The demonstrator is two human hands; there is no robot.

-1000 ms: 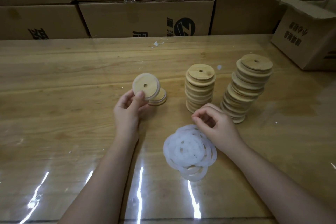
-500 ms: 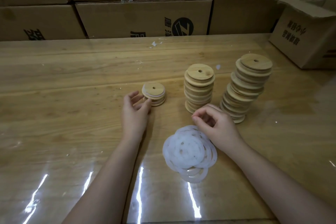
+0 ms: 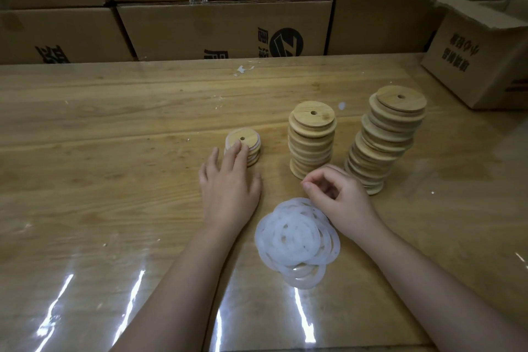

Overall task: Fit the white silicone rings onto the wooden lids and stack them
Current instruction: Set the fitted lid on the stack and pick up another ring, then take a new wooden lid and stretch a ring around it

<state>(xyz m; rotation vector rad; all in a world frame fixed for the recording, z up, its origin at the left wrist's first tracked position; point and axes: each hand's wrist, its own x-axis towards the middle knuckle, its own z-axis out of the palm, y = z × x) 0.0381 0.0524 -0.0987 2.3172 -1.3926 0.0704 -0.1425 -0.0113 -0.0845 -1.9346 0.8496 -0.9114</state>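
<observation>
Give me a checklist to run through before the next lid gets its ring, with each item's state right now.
1. Short stack tidy: ok. Its top lid lies flat, with white ring showing at the rim.
2. Left hand free: ok. Its straight fingers rest on the short stack and grip nothing.
3. Ring ready in the right hand: cannot tell. Its fingers are curled just above the ring pile, but no ring shows plainly in them.
4. Bare lids close by: ok. The middle stack stands just beyond the right hand.
5. Tall stack steady: not ok. It leans and its lids sit staggered.
</observation>
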